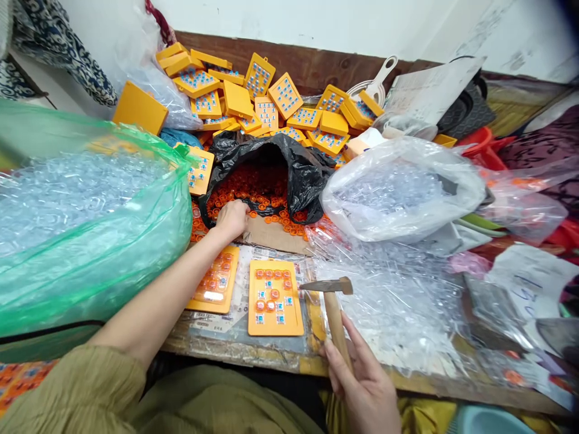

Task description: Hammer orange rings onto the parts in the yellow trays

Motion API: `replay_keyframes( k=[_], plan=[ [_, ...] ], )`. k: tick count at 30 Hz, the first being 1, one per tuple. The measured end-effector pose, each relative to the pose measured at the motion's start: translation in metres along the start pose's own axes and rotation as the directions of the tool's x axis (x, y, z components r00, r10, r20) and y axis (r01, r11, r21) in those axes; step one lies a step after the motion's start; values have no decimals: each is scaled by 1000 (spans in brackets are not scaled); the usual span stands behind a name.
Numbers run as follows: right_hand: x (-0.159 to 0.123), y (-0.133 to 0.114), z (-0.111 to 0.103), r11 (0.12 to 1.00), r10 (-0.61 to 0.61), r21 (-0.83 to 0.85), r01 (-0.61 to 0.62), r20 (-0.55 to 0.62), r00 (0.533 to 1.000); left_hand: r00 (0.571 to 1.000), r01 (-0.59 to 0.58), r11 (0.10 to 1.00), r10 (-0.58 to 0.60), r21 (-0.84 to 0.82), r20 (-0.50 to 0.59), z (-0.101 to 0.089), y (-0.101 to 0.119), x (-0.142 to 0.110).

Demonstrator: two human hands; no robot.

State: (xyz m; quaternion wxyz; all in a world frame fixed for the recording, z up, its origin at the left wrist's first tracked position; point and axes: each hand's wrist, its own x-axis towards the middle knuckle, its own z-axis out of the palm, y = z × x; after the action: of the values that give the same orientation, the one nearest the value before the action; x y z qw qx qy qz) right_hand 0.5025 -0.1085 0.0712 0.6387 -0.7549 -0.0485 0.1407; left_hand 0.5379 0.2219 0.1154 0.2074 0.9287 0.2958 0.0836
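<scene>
My left hand (233,218) reaches to the mouth of a black plastic bag (312,175) full of small orange rings (244,187). Its fingers are curled at the near edge of the pile; what they pinch is hidden. Wrapped around the wooden handle of a hammer (335,319) is my right hand (362,377), at the table's front edge. The hammer's narrow head points left, close to a yellow plastic panel (275,328) with orange caps on some of its blue-and-clear fittings. Partly behind my left forearm lies a second yellow panel (228,283) with orange pieces.
Many yellow panels (239,99) are heaped against the back wall. A green bag (149,241) of clear plastic parts stands left, a white bag (389,226) of clear parts right. Loose clear strips (389,301) cover the table's right side. A red container (482,144) sits far right.
</scene>
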Motion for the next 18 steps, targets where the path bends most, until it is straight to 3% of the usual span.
replay_keyframes(
  k=[3, 7, 11, 15, 18],
  plan=[
    [-2, -7, 1, 977, 180, 114, -178, -6, 984, 995, -40, 999, 41, -6, 90, 7, 0, -2],
    [-1, -14, 3, 966, 221, 136, -219, -4, 975, 975, -127, 990, 137, -65, 176, 13, 2, -10],
    [-1, -14, 2, 972, 213, 92, -214, 21, 977, 980, -145, 986, 154, -81, 123, 13, 8, -16],
    [-1, -5, -10, 989, 103, -110, -101, 17, 995, 970, -216, 966, 230, -145, 85, 7, 25, -55],
    [0, 2, -24, 939, -101, -322, 123, 85, 991, 936, -320, 901, 349, -293, 52, 9, 39, -106]
  ],
)
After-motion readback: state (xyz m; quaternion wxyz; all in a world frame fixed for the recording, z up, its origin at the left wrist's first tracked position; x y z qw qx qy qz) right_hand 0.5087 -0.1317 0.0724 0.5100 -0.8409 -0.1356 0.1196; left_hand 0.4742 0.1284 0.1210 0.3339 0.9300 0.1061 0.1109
